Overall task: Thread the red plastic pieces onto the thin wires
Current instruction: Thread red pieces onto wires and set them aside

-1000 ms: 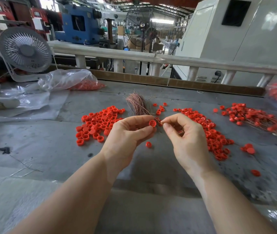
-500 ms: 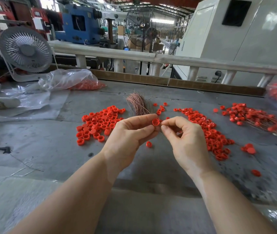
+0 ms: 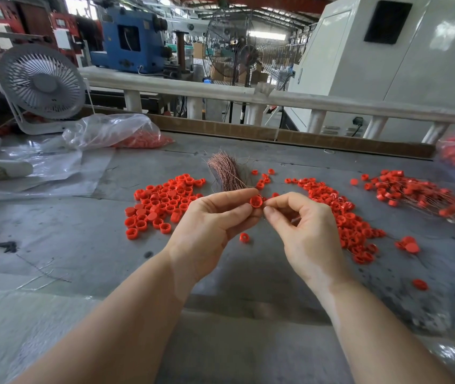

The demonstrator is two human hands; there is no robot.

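Above table (image 3: 54, 245), 2 hands — left hand (image 3: 209, 228) pinching 1 red cap (image 3: 256, 201), right hand (image 3: 301, 231) fingers pinched together.

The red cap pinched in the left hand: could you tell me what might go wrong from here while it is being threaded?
1. The red cap sits only between the left hand's fingertips, so it could slip and fall beside the loose cap on the table.
2. The wire pinched by the right hand is barely visible; it may bend or miss the hole.
3. A forearm sweep could scatter the cap pile.
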